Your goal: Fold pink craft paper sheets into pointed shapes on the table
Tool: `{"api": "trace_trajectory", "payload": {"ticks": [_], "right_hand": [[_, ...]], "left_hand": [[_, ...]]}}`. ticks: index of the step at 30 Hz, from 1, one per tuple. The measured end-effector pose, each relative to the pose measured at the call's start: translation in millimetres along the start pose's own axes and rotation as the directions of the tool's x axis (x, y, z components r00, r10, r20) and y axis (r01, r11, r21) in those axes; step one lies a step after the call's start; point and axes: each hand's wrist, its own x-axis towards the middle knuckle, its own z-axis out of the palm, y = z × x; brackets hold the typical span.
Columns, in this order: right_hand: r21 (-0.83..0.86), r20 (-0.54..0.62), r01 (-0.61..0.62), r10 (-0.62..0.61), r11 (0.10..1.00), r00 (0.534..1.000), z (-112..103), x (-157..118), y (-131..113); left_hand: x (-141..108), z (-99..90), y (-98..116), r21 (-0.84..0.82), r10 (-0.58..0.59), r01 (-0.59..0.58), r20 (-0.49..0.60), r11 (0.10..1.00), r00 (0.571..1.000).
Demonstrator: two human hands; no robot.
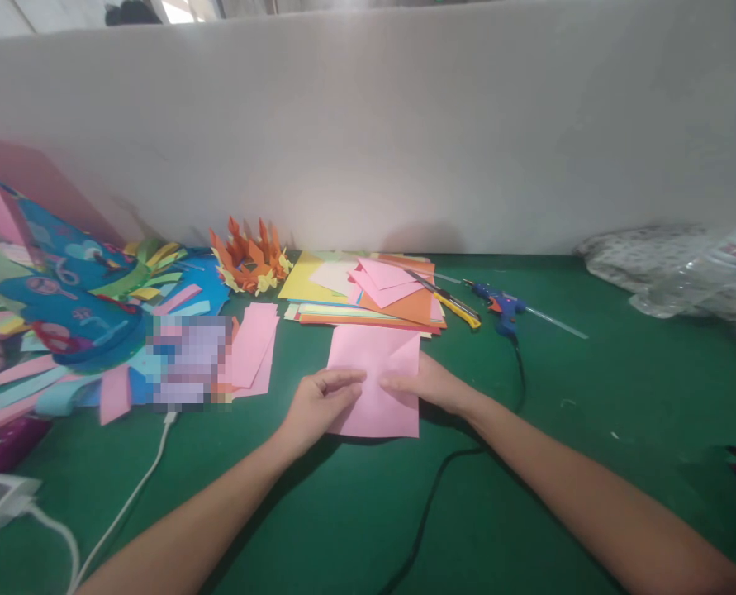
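Note:
A sheet of pink paper is held between both hands, just above the green table. My left hand grips its left side, thumb and fingertips on the face towards me. My right hand holds the right edge, its thumb on the near face and its other fingers hidden behind the sheet. Behind it lies a stack of coloured paper with folded pink pieces on top. A yellow utility knife rests at the stack's right side. To the left are pink paper strips.
A blue glue gun with a glue stick lies to the right, its black cord running forward. An orange paper crown, blue party hats and a blurred-out phone on a white cable stand left. A plastic bottle lies far right.

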Motion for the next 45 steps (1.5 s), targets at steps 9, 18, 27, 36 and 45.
{"api": "trace_trajectory", "payload": {"ticks": [9,18,27,36,45], "right_hand": [[-0.189,-0.166,-0.009,-0.023,0.982,0.986,14.7,1.1,5.1],[0.260,0.127,0.074,-0.110,0.963,0.986,0.7,1.6,8.8],[0.113,0.114,0.098,-0.111,0.989,0.987,11.4,3.6,12.7],[0.031,0.149,0.048,-0.052,0.998,0.988,12.5,2.7,7.6],[0.030,0.093,-0.046,0.043,0.999,0.995,13.7,1.6,3.5]], "left_hand": [[3.2,-2.8,-4.5,0.138,0.155,-0.143,-0.078,0.980,0.985],[5.0,-2.7,-4.9,0.173,0.102,-0.091,-0.058,0.981,0.993],[-2.9,1.1,0.0,-0.036,-0.002,0.002,0.017,0.999,1.000],[-2.9,5.4,-0.7,-0.186,-0.067,0.076,0.053,0.980,0.996],[-2.4,8.2,-4.4,-0.242,0.004,0.007,0.042,0.970,0.999]]}}
